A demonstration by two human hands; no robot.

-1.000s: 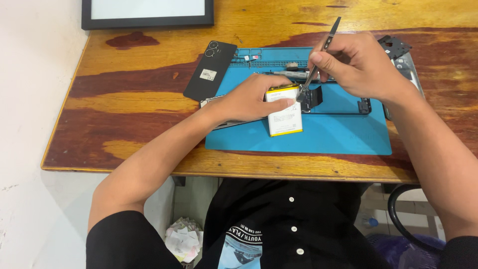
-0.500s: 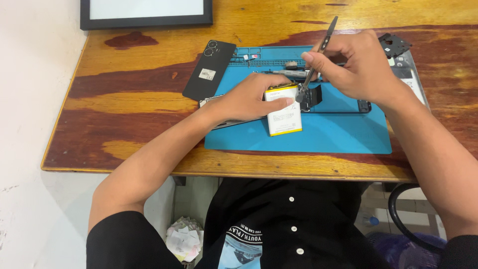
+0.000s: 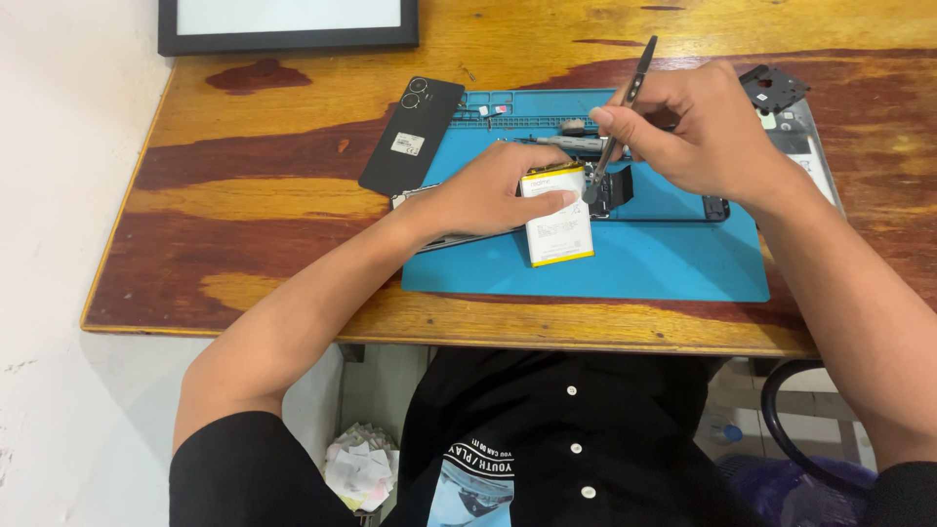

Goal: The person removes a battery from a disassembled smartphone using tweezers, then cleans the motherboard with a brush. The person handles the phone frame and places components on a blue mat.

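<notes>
Blue mat (image 3: pixel 664 263), R hand (image 3: pixel 698 132) w/ tweezers (image 3: pixel 623 112)

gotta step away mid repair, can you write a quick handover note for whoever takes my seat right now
Left hand: fingers press on the white battery, which lies on the opened phone on the blue mat.
Right hand: grips the tweezers, tips down at the phone's exposed parts just right of the battery's top edge.
Nearby: black back cover lies off the mat's left corner; a small black bracket sits at the far right.
Done: back cover off, insides exposed.
Left: battery is still in place; whether its connector is free cannot be seen.
</notes>
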